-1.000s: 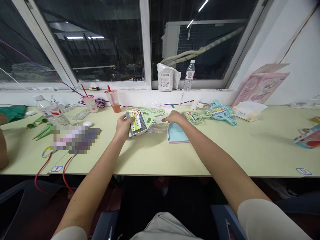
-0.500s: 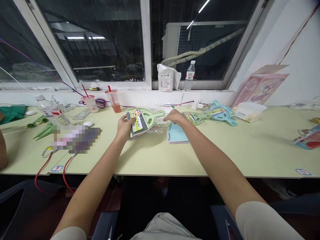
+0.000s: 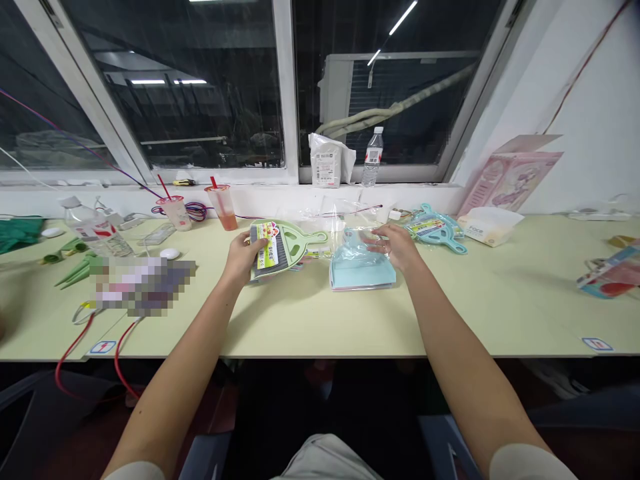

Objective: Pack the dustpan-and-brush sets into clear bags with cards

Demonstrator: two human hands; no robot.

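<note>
My left hand (image 3: 241,257) is closed on the left edge of a light green dustpan (image 3: 296,241), thumb on top. A small brush (image 3: 280,248) with grey bristles and a yellow-green label lies nested in that dustpan, whose handle points right. My right hand (image 3: 399,247) has its fingers curled at a clear plastic bag (image 3: 353,217), which stands up crinkled. Beneath the bag and just left of that hand is a stack of light blue dustpans (image 3: 363,275), seen through the film in part. Another wrapped item, partly hidden, lies behind the green dustpan.
Blue dustpan sets (image 3: 437,230) in plastic lie to the right, beside a tissue pack (image 3: 493,225) and a pink box (image 3: 515,177). Drink cups (image 3: 223,210) and a water bottle (image 3: 95,227) stand at the back left. Another bottle (image 3: 373,157) stands on the window sill.
My right hand has moved right, from beside the green dustpan's handle to the blue stack, and the clear bag now stands raised there. My left hand still holds the green dustpan.
</note>
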